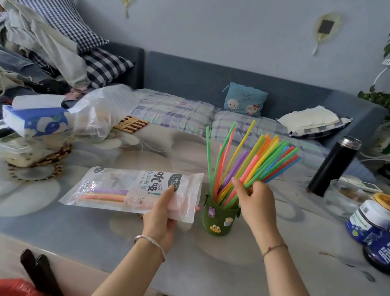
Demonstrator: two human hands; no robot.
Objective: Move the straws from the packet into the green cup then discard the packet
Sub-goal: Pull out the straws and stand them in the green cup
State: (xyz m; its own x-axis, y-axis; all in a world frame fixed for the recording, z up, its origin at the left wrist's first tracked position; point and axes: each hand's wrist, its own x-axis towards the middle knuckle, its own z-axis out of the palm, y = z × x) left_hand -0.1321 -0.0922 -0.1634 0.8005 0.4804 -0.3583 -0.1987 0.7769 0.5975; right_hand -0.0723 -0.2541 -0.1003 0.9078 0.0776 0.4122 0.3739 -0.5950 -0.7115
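A green cup [218, 220] with cartoon stickers stands on the table, just right of centre. Several coloured straws [257, 162] stick out of it, fanned toward the upper right. My right hand [254, 195] grips a bunch of these straws above the cup's rim, their lower ends inside the cup. My left hand [163, 212] holds the clear straw packet [126, 189] by its right end, flat and just left of the cup. A few printed or leftover straws show at the packet's left end; I cannot tell which.
A black flask [334, 166], a glass bowl [343, 198] and blue jars [376, 218] stand at the right. A tissue box [36, 119] and plastic bag [100, 111] sit at the back left. A red bag [0, 287] shows at the bottom left. A sofa lies beyond the table.
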